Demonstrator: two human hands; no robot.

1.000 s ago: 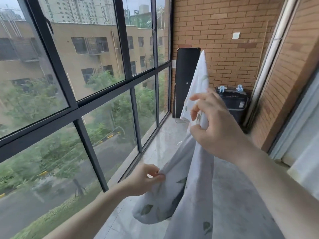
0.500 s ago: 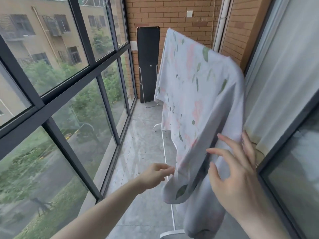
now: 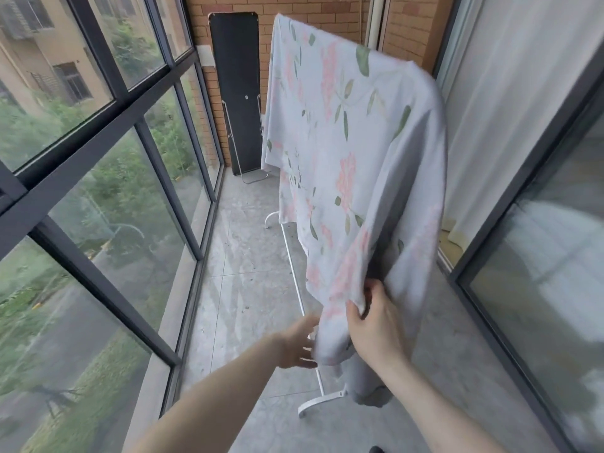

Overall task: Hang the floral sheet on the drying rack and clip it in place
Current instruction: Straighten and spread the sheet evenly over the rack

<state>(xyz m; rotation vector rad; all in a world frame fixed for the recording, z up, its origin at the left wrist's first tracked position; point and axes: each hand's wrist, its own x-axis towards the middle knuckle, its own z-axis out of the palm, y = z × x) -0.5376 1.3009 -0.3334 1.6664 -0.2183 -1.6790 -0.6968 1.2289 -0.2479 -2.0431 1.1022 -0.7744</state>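
Right hand [image 3: 376, 325]: reaches in from lower right, forearm angled up-left, back of hand toward camera. Thumb and fingers pinch the lower hem of the floral sheet [image 3: 346, 152], a fold of cloth bunched under the thumb.

Left hand [image 3: 299, 343]: forearm comes in from bottom centre-left and reaches forward. Fingers extended and loosely spread, tips at the sheet's low left edge. Fingertips are blurred and partly behind the cloth, so whether they touch the cloth is unclear; no curl around it visible.

Floral sheet: draped over the top of the drying rack [image 3: 302, 308], hanging down on the near side, pink flowers and green leaves on pale ground. Its low corner sits between both hands; a plain grey layer hangs below it, close to the floor [image 3: 242, 256].

Drying rack: only the white lower rail and curved feet show, standing on the tiled floor; the top bar is hidden under the sheet.

Behind: a black panel [image 3: 237, 93] leans upright on the brick wall [image 3: 327, 11]. Windows [image 3: 98, 158] on the left, white curtain [image 3: 510, 109] on the right.

Writing: none legible. No clips visible.
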